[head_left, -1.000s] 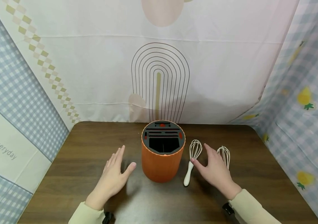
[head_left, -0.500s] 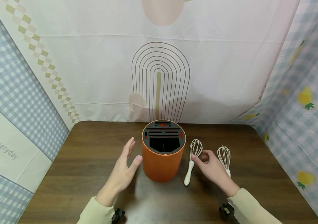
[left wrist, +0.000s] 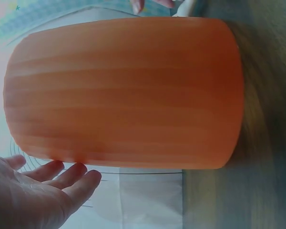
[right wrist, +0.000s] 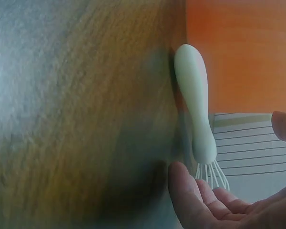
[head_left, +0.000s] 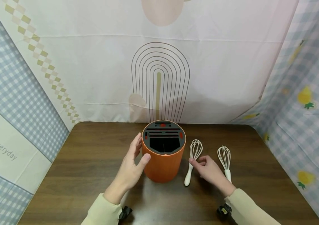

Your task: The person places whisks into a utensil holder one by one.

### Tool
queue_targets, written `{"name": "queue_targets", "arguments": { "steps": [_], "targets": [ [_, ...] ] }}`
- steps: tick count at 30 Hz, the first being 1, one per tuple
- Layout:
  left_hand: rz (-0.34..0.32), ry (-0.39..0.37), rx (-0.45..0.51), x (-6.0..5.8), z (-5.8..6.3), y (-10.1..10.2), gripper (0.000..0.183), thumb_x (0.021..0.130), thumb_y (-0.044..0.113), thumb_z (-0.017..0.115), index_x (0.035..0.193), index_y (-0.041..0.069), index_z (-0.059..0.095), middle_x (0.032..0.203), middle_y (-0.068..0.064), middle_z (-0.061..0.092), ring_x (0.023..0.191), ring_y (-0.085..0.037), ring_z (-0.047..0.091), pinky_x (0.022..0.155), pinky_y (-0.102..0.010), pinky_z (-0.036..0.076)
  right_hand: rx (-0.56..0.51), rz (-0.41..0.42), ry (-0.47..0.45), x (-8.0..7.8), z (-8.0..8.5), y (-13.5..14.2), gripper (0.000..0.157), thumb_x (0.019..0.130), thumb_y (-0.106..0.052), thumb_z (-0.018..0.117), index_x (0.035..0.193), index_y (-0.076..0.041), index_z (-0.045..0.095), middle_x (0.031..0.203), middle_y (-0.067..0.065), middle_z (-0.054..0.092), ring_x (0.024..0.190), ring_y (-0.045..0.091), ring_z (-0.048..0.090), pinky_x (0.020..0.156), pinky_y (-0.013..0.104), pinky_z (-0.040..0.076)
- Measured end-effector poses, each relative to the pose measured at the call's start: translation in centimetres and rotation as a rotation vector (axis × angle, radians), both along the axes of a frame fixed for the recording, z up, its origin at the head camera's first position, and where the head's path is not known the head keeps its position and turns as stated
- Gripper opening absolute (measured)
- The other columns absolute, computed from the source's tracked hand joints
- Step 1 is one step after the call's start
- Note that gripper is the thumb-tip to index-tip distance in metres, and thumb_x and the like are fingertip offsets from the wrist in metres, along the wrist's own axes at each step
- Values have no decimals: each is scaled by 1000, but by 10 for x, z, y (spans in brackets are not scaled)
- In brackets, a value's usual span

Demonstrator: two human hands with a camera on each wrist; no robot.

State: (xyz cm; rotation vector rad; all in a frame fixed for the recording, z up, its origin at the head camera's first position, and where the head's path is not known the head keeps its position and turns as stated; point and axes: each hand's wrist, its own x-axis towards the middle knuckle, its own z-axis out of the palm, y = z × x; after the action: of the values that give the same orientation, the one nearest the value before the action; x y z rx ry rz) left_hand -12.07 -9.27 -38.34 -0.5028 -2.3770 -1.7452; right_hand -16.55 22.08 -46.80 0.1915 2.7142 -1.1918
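White whisk (head_left: 188, 177) lies on the brown table (head_left: 92, 156), right of centre in the lower half of the head view, wires pointing up the frame. At its neck sits the right hand (head_left: 210, 171), thumb and bent fingers apart, not gripping; contact is unclear. Just left stands an orange holder (head_left: 162, 168) with a dark slotted top. Beside its left side is the left hand (head_left: 129, 170), fingers loosely extended, holding nothing. Farther right lies a second whisk (head_left: 227, 174).
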Motion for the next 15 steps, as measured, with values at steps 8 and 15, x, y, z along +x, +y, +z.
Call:
{"name": "queue_targets", "arguments": {
  "steps": [8,15],
  "targets": [
    [18,43,24,-2,6,5,68,95,19,58,154,12,25,153,-8,33,135,-26,38,109,-53,31,-112,-22,-61,0,-1,-5,80,82,-65,63,123,3,48,108,14,64,72,22,67,69,35,55],
    [43,28,-5,-5,7,7,62,97,22,58,152,13,30,152,-6,32,133,-25,40,108,-51,33,-95,-23,-75,-1,-4,-7,64,83,-60,66,104,0,57,91,7,65,68,20,66,62,31,51]
  ]
}}
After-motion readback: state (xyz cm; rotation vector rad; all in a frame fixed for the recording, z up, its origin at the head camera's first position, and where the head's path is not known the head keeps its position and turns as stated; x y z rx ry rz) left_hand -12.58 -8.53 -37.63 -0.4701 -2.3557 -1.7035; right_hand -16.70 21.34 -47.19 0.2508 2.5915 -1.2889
